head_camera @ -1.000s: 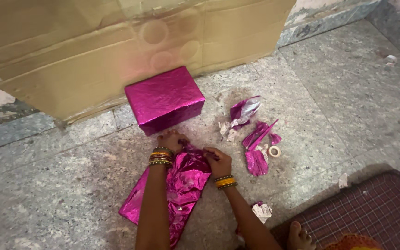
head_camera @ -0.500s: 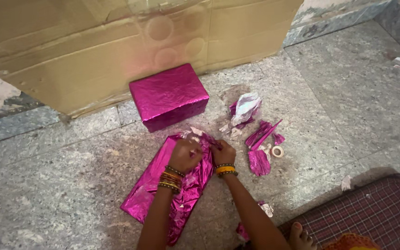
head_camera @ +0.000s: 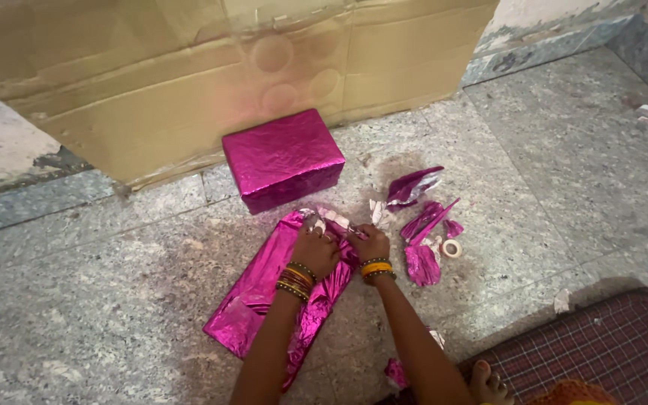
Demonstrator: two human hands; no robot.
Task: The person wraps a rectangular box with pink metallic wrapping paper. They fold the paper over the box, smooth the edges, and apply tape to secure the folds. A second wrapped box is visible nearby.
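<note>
from the head view, our left hand [head_camera: 315, 251] and right hand [head_camera: 369, 241] are both closed, pinching the far edge of the pink foil sheet [head_camera: 275, 300] lying on the floor [head_camera: 114, 315] near the wrapped box [head_camera: 283, 159]. we judge the thin foil could tear if pulled unevenly. our fingertips are hidden in crumpled foil, and what is under the sheet is unclear.

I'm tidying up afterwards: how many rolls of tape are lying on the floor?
2. One small tape roll lies right of the hands, beside the pink foil scraps. Another roll lies far right near the wall. More may be hidden under the scraps.
</note>
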